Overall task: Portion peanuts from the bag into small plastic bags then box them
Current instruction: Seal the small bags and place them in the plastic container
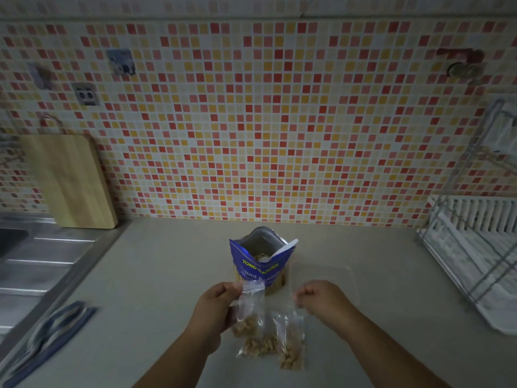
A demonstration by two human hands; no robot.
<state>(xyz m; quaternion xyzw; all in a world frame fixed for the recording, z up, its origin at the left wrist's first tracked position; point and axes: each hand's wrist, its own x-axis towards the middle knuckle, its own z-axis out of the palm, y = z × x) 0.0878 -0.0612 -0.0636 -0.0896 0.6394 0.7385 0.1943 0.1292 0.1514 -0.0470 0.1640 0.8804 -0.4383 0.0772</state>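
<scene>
While the blue peanut bag (pixel 263 264) stands open at the back of the bench (pixel 167 275), my left grip (pixel 216 306) is closed on the upper edge of a small bag (pixel 249 317) part-filled with nuts, held up just before it; my right grip (pixel 319 296) is curled at the top of a second bag (pixel 291 343), but whether it truly pinches it I cannot tell. A third bag (pixel 257 350), also filled, lies flat between the two. Step reads as sealing portions; next calls for pressing the strip shut end to end, then boxing.
</scene>
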